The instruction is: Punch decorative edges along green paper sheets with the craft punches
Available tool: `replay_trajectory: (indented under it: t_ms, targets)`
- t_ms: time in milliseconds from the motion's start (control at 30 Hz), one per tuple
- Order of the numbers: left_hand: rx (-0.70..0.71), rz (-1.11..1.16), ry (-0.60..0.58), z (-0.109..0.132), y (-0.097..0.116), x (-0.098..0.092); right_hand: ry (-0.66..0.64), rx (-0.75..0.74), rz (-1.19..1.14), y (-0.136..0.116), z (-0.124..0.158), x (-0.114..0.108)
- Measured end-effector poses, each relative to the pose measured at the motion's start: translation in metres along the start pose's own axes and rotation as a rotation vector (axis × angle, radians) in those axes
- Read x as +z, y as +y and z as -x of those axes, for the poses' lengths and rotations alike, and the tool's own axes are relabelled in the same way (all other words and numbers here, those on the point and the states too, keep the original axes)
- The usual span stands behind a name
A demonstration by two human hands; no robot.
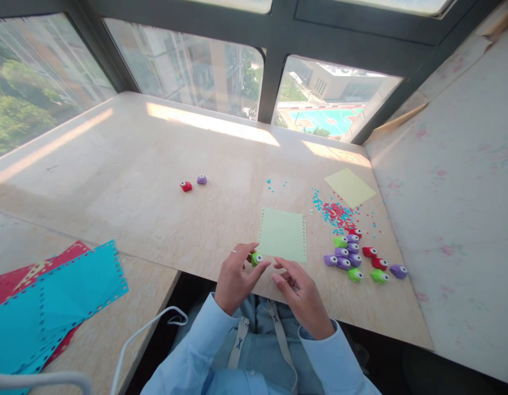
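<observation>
Holed already at far left: blue sheet (85, 285). Now pinching green punch (255, 261) in left hand (234, 277), beside near-left corner of pale green sheet (283, 233), holed down both sides, seemingly unpunched along far edge. Nothing in right hand (298, 286), fingers loosely parted.

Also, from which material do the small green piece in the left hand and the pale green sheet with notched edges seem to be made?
The small green piece looks like smooth moulded plastic: bright, even colour and rounded shape, though too small to be certain. The pale green sheet seems matt paper or thin card: flat, without shine.
</observation>
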State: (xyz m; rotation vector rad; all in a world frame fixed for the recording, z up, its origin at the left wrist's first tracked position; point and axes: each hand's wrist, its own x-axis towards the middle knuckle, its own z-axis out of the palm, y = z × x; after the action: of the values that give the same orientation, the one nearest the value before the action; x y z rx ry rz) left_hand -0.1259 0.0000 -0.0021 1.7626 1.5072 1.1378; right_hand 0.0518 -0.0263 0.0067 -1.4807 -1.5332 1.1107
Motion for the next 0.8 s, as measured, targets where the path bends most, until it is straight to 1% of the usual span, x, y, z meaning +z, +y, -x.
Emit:
replay_trajectory:
  t_ms: [100, 167, 300, 367, 567, 700, 800]
  targets:
    - [-0.050, -0.022, 0.073, -0.010, -0.010, -0.004, 0.009, -0.007, 0.040, 0.001, -0.003, -0.006]
    - [-0.056, -0.048, 0.094, -0.016, -0.018, -0.004, 0.063, 0.000, 0.072, 0.003, -0.005, -0.013]
    - [-0.046, -0.125, 0.072, -0.023, -0.027, -0.002, 0.254, 0.051, 0.145, 0.012, -0.006, -0.030]
    - [-0.035, -0.143, 0.032, -0.023, -0.027, -0.002, 0.309, 0.086, 0.127, 0.019, -0.004, -0.036]
    - [0.017, -0.219, -0.110, -0.018, -0.024, -0.011, 0.324, 0.268, -0.072, 0.039, 0.003, -0.040]
    - [0.044, -0.229, -0.180, -0.017, -0.024, -0.018, 0.321, 0.322, -0.183, 0.040, 0.002, -0.041]
    - [0.058, -0.235, -0.194, -0.018, -0.025, -0.019, 0.298, 0.337, -0.249, 0.038, 0.001, -0.044]
